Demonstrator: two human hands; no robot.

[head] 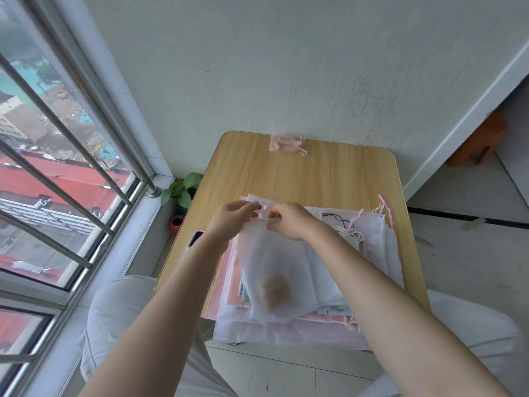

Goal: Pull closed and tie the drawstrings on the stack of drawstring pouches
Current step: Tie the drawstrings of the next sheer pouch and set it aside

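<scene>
A sheer white drawstring pouch [269,270] with a brown square item inside lies on top of the stack of white and pink pouches [323,270] at the near end of the wooden table [315,173]. My left hand [229,219] and my right hand [289,222] meet at the pouch's top edge. Each pinches the pale pink drawstring [264,210] there. Several cords, pink, cream and black [357,227], lie loose on the stack to the right.
A small tied pink pouch [283,143] sits at the table's far edge against the wall. A phone [194,239] lies on the table's left edge. A potted plant [181,193] stands on the floor by the barred window [57,167]. An orange stool [478,141] stands far right.
</scene>
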